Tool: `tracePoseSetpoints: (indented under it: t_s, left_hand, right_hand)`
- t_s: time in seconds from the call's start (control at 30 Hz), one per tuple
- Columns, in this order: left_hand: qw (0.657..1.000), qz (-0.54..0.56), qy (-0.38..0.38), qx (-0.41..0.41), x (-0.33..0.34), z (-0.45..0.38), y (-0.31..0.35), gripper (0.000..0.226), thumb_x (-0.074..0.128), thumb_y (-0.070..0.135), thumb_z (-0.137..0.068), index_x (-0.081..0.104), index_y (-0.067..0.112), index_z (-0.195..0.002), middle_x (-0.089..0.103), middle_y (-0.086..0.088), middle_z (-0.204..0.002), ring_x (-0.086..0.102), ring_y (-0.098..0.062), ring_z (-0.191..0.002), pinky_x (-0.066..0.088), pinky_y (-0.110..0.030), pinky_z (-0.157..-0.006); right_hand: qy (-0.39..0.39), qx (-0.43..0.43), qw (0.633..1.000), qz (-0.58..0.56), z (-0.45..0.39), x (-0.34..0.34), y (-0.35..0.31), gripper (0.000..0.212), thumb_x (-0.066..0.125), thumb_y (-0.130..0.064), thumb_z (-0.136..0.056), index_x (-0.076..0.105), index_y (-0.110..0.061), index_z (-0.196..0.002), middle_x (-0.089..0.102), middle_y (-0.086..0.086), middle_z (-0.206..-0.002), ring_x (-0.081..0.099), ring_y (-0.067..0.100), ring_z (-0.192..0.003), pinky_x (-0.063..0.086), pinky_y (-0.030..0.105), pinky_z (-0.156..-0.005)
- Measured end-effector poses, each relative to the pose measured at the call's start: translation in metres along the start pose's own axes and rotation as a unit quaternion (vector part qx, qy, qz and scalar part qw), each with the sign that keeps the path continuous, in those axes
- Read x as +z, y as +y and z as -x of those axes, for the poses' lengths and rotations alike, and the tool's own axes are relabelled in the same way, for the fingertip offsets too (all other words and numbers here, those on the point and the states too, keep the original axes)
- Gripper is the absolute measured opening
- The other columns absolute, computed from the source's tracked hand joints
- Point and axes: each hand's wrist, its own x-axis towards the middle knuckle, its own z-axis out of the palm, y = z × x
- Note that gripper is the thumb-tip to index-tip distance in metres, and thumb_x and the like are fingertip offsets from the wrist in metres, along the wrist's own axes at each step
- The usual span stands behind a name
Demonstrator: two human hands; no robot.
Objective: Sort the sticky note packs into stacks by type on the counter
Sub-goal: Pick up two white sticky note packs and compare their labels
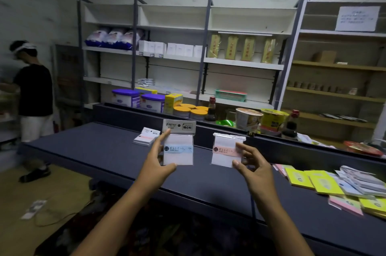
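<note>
The left hand [159,160] holds up a blue-banded sticky note pack [178,143] above the dark blue counter [100,149]. The thumb presses the pack's lower left corner at about 7 o'clock of the pack, and the index finger runs up its left edge toward the grey header card at 11 o'clock, so the pack sits to the right of the palm, upright, its printed face toward the camera. The right hand [251,165] pinches a pink-banded sticky note pack [226,150]: the thumb is at the pack's lower right corner, near 5 o'clock, and the fingertips curl onto its right edge at 3 o'clock, leaving the pack to the left of the palm, upright and slightly tilted. The two packs are held side by side, apart from each other, both clear of the counter surface.

On the counter at 10 o'clock from the left hand lies a small stack of pink-banded packs [145,137], lying flat. At 4 o'clock from the right hand, toward the counter's right end, sits a loose pile of unsorted packs [342,189] in yellow, pink, and white with blue, overlapping one another.

Behind the counter a lower ledge carries purple-lidded tubs [137,98], orange-lidded jars [189,110], instant noodle cups [260,119] and dark sauce bottles [290,124]. White shelving [208,26] fills the wall. A person in a black shirt [33,88] stands at far left, at 9 o'clock.
</note>
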Motion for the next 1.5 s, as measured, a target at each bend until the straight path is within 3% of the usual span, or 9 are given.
tracePoseSetpoints:
  t_s: [0.4,0.53,0.63,0.73,0.83,0.97,1.17,1.37,1.5]
  left_hand:
    - [0.996,-0.024,0.081,-0.019,-0.065,-0.041,-0.037,0.087,0.058,-0.015,-0.082,0.036,0.044,-0.142,0.055,0.014,-0.122,0.060,-0.008,-0.104,0.054,-0.016,-0.069]
    - [0.995,-0.033,0.099,-0.006,-0.077,-0.065,-0.046,0.087,0.058,-0.016,-0.081,0.037,0.043,-0.141,0.055,0.011,-0.124,0.060,-0.006,-0.102,0.055,-0.019,-0.070]
    - [0.993,-0.039,0.108,-0.011,-0.088,-0.076,-0.056,0.087,0.057,-0.017,-0.081,0.038,0.043,-0.141,0.055,0.014,-0.122,0.061,0.001,-0.098,0.055,-0.019,-0.070]
    - [0.992,-0.036,0.119,-0.015,-0.103,-0.091,-0.067,0.088,0.056,-0.016,-0.080,0.038,0.043,-0.142,0.056,0.007,-0.126,0.060,-0.008,-0.104,0.055,-0.020,-0.069]
    - [0.991,-0.027,0.130,-0.014,-0.122,-0.109,-0.082,0.085,0.059,-0.001,-0.073,0.040,0.048,-0.139,0.058,0.002,-0.126,0.062,-0.016,-0.106,0.055,-0.024,-0.065]
    - [0.990,-0.012,0.139,-0.006,-0.148,-0.139,-0.107,0.083,0.056,0.001,-0.069,0.043,0.048,-0.136,0.059,0.003,-0.126,0.062,-0.017,-0.105,0.051,-0.021,-0.061]
    - [0.992,0.015,0.123,-0.016,-0.190,-0.187,-0.152,0.082,0.055,-0.005,-0.070,0.043,0.037,-0.140,0.060,0.009,-0.125,0.064,0.001,-0.095,0.049,-0.016,-0.061]
    - [0.991,0.025,0.124,-0.033,-0.221,-0.223,-0.200,0.081,0.055,-0.004,-0.073,0.043,0.041,-0.140,0.057,0.005,-0.135,0.060,-0.013,-0.118,0.053,-0.019,-0.077]
    - [0.991,0.030,0.127,-0.038,-0.233,-0.235,-0.218,0.081,0.053,-0.007,-0.075,0.043,0.042,-0.139,0.058,0.007,-0.135,0.059,-0.013,-0.119,0.051,-0.026,-0.085]
  right_hand:
    - [-0.046,-0.018,0.997,-0.050,-0.056,0.092,0.028,0.046,0.075,-0.004,-0.084,0.066,-0.032,-0.120,0.067,-0.015,-0.110,0.059,-0.005,-0.087,0.052,0.017,-0.073]
    - [-0.048,-0.017,0.997,-0.065,-0.082,0.116,0.040,0.048,0.076,-0.004,-0.083,0.067,-0.035,-0.118,0.068,-0.012,-0.102,0.060,0.008,-0.086,0.057,0.028,-0.078]
    - [-0.054,-0.015,0.996,-0.069,-0.095,0.135,0.046,0.049,0.077,-0.004,-0.082,0.068,-0.038,-0.116,0.068,-0.007,-0.100,0.060,0.014,-0.085,0.057,0.029,-0.078]
    - [-0.061,-0.019,0.996,-0.068,-0.109,0.154,0.049,0.048,0.077,-0.004,-0.082,0.068,-0.036,-0.117,0.068,-0.006,-0.099,0.061,0.019,-0.085,0.059,0.036,-0.080]
    - [-0.064,-0.014,0.996,-0.065,-0.122,0.177,0.054,0.047,0.078,-0.004,-0.082,0.068,-0.034,-0.118,0.069,-0.005,-0.100,0.061,0.025,-0.088,0.058,0.039,-0.081]
    - [-0.063,-0.015,0.996,-0.054,-0.139,0.216,0.061,0.047,0.079,-0.004,-0.080,0.069,-0.033,-0.117,0.071,-0.006,-0.100,0.059,0.016,-0.080,0.056,0.036,-0.079]
    - [-0.056,0.006,0.998,-0.039,-0.161,0.279,0.076,0.046,0.079,-0.005,-0.080,0.069,-0.031,-0.116,0.070,-0.005,-0.098,0.056,0.007,-0.077,0.055,0.030,-0.078]
    - [-0.059,0.024,0.998,-0.012,-0.184,0.324,0.093,0.045,0.080,-0.007,-0.079,0.069,-0.033,-0.114,0.071,-0.008,-0.100,0.063,0.029,-0.088,0.059,0.044,-0.082]
    - [-0.080,0.050,0.995,0.022,-0.191,0.346,0.102,0.042,0.082,-0.012,-0.079,0.070,-0.036,-0.110,0.071,-0.009,-0.100,0.065,0.028,-0.090,0.059,0.042,-0.080]
